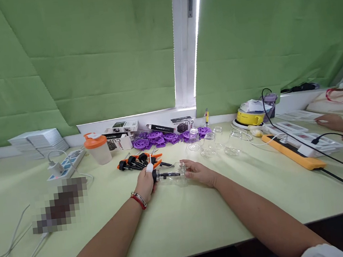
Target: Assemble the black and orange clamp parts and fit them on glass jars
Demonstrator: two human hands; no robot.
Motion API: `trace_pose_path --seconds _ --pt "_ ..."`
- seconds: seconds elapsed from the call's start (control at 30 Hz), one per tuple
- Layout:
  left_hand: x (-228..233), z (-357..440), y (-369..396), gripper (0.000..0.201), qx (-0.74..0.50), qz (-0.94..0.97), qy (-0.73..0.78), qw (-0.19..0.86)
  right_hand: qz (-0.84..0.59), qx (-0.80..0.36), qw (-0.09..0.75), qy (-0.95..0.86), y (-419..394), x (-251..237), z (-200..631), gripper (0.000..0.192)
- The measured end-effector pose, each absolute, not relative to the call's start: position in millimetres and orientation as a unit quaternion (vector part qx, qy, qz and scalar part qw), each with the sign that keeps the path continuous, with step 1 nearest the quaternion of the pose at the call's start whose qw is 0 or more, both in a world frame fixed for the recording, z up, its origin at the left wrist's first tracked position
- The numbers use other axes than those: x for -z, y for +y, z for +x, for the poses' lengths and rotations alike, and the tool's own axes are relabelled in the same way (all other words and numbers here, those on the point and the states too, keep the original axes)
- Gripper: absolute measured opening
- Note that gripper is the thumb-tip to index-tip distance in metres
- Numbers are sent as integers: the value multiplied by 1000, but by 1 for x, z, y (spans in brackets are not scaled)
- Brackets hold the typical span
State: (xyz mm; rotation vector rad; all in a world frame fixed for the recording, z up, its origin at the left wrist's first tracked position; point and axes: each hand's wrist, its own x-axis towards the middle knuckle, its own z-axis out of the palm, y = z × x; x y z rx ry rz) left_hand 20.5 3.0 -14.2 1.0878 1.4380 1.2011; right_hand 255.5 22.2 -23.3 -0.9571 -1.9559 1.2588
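Observation:
A clear glass jar (174, 173) lies sideways between my hands, just above or on the table; I cannot tell which. My right hand (200, 174) is closed around its right end. My left hand (145, 183) grips a black lid-like piece (154, 176) at the jar's other end, its thumb wrapped in something white. Inside the jar runs a thin black rod (169, 174). Just beyond my left hand lie several black and orange parts with metal shafts (135, 161). More clear glass jars (209, 145) stand past my right hand.
Purple plastic pieces (155, 138) and cardboard boxes (120, 142) line the back. A shaker bottle (98, 150) stands left, near a power strip (67, 165). At right are an orange power strip (292, 152), cables, a yellow pot (250, 117) and another person's hands (333, 122).

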Motion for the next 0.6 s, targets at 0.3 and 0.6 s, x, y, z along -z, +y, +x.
trace_pose_path --seconds 0.3,0.6 --pt "16 21 3 43 -488 449 592 458 -373 -491 319 -719 19 20 250 61" --pt "14 21 2 44 -494 448 582 465 -376 -466 292 -746 23 30 257 102"
